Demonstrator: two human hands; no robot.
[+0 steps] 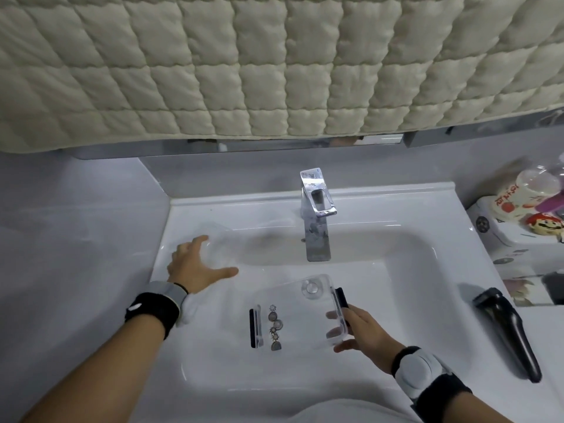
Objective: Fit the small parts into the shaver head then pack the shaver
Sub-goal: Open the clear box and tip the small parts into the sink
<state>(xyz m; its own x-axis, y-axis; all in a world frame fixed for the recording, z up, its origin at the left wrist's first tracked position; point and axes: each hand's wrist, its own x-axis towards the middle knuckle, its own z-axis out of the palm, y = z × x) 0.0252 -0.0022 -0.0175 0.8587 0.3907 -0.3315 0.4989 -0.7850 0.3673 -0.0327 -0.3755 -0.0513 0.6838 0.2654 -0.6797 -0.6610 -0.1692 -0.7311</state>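
— What do we see worn? — Bare forearms; on our left wrist a black sweatband (151,312) with a grey band (167,294), on our right a black sweatband (439,392) carrying a white device (416,372).

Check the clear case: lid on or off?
Off. The clear case sits open-topped over the sink, small parts inside; right hand grips its edge.

Soft, even, cool-toned light falls from above; shadows beneath the faucet (316,215) are faint. Its chrome shows bright glare. Wide-angle distortion bows the quilted cover (274,65) above the faucet, and edges look slightly blurred.
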